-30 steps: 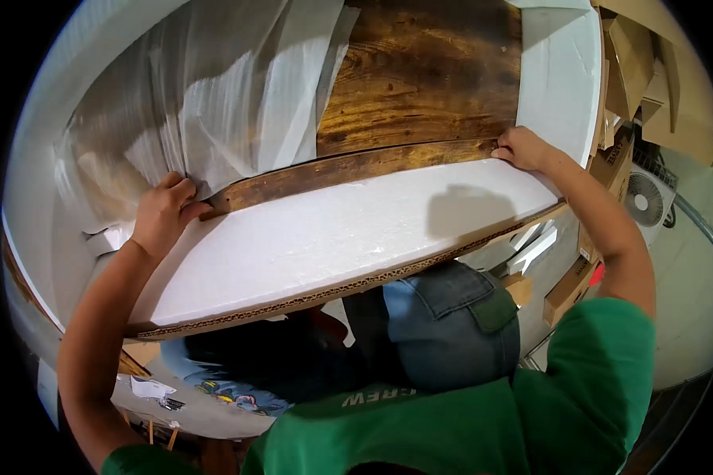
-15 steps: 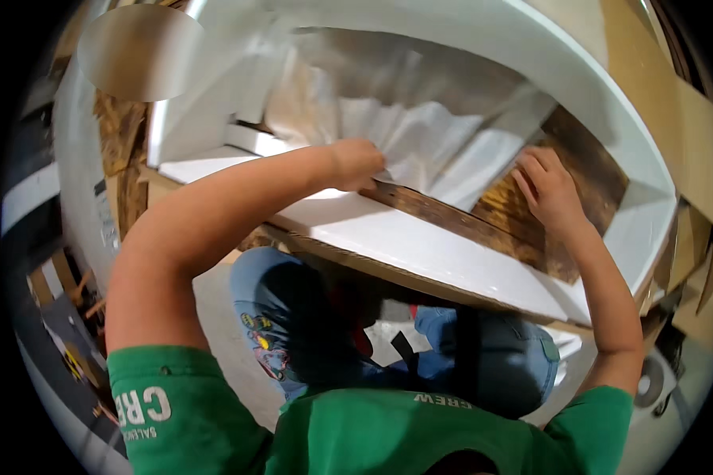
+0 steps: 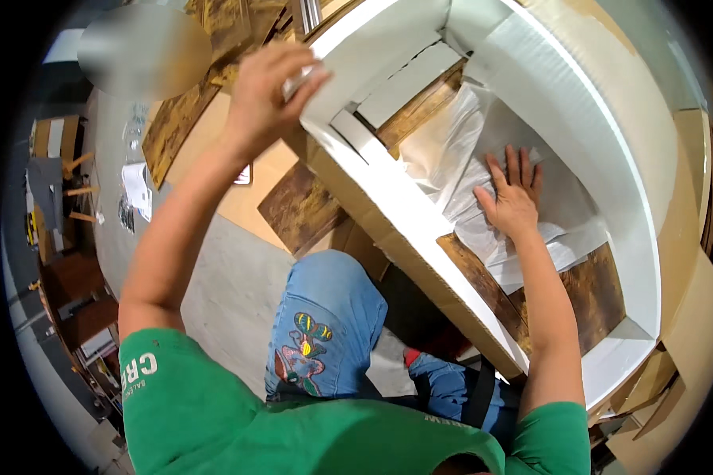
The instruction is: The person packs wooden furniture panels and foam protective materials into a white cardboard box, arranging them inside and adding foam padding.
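My right hand [image 3: 513, 196] lies open, fingers spread, flat on a thin whitish translucent sheet [image 3: 444, 146]. The sheet is crumpled and covers part of some dark brown wooden boards [image 3: 590, 305]. Boards and sheet are inside a long cardboard box [image 3: 428, 277] with white lining along its walls [image 3: 594, 119]. My left hand [image 3: 269, 99] is raised by the box's left corner, outside the sheet. Its fingers are curled, with a small pale bit showing between thumb and fingers; I cannot make out what that is.
Brown wood-grain pieces [image 3: 305, 206] lie on cardboard [image 3: 249, 202] left of the box, with more boards [image 3: 186, 123] beyond. White papers [image 3: 137, 188] are on the grey floor. Shelving [image 3: 75, 293] stands far left. Cardboard sheets [image 3: 689, 317] lean at the right. My knee [image 3: 325, 332] is close to the box.
My left hand has left the sheet's near edge and moved up and left past the box's corner. My right hand has shifted from the sheet's right edge onto its middle. The view has turned left.
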### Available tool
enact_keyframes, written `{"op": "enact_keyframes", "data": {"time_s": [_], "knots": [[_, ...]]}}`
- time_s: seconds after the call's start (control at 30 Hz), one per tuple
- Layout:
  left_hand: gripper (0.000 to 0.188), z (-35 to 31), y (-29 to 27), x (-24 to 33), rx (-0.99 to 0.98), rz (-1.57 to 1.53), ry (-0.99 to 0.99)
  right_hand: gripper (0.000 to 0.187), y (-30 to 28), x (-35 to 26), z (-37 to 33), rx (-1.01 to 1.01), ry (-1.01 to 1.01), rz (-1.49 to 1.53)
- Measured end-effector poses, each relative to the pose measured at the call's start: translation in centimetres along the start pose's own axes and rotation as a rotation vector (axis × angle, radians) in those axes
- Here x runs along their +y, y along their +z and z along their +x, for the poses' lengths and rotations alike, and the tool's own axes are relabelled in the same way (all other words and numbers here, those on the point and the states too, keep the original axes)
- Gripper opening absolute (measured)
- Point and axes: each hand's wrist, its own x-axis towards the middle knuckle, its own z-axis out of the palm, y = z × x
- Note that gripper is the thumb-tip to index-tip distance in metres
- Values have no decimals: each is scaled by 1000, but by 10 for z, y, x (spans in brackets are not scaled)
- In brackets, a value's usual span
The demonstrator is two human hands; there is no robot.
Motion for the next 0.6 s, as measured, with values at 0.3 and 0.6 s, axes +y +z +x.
{"op": "enact_keyframes", "data": {"time_s": [0.3,0.6], "knots": [[50,-16,43,-14,-54,-61,-368,57,-9,41,17,-80,156,186],[49,-9,37,-7,-53,-85,-363,62,16,70,16,63,226,-193]]}}
